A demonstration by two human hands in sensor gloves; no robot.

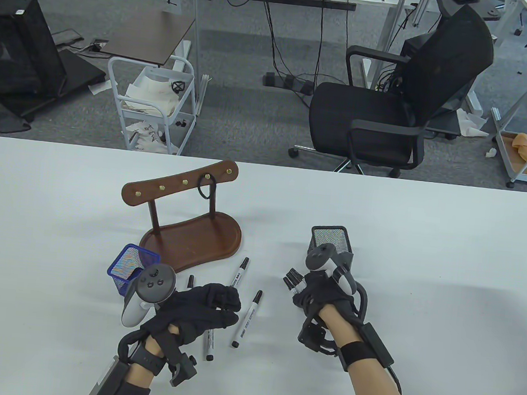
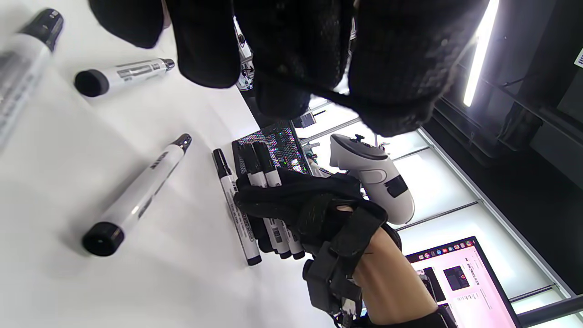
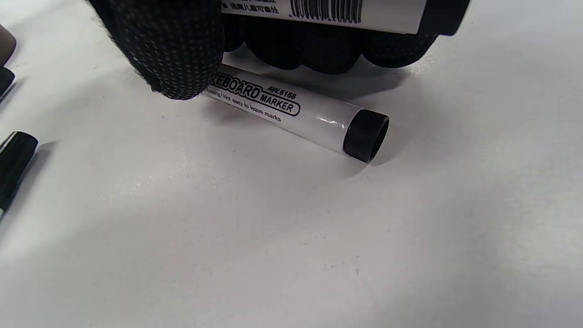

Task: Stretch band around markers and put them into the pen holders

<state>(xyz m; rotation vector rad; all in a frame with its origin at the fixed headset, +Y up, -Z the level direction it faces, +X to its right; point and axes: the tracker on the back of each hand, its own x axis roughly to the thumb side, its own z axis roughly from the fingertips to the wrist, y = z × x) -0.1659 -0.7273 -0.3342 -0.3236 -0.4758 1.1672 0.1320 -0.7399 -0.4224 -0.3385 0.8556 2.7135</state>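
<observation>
Table view, left to right. Blue pen holder (image 1: 128,268): square wire-mesh cup, tilted, standing near the left of the white table (image 1: 32,231); no contents can be made out in it. Just behind it, a dark brown wooden stand (image 1: 194,239) with a kidney-shaped base and a curved top bar carrying brass pegs; a black band (image 1: 204,191) hangs from one peg. Left hand (image 1: 201,310): black knit glove, fingers curled with the tips drawn together; a thin black band (image 2: 319,89) runs across the fingertips in the left wrist view. Loose markers lie flat on the table around this hand: one (image 1: 239,272) pointing towards the stand, one (image 1: 247,318) to its right, one (image 1: 209,346) partly under the fingers. Each is a white cylinder with printed label and black cap. Right hand (image 1: 314,298): fingers wrapped round a bundle of markers (image 2: 268,182), black caps pointing far-left; a further marker (image 3: 300,114) lies on the table beneath it, touched by the thumb (image 3: 168,50). Black pen holder (image 1: 331,241): square mesh cup, upright, just beyond the right hand; its contents cannot be told
</observation>
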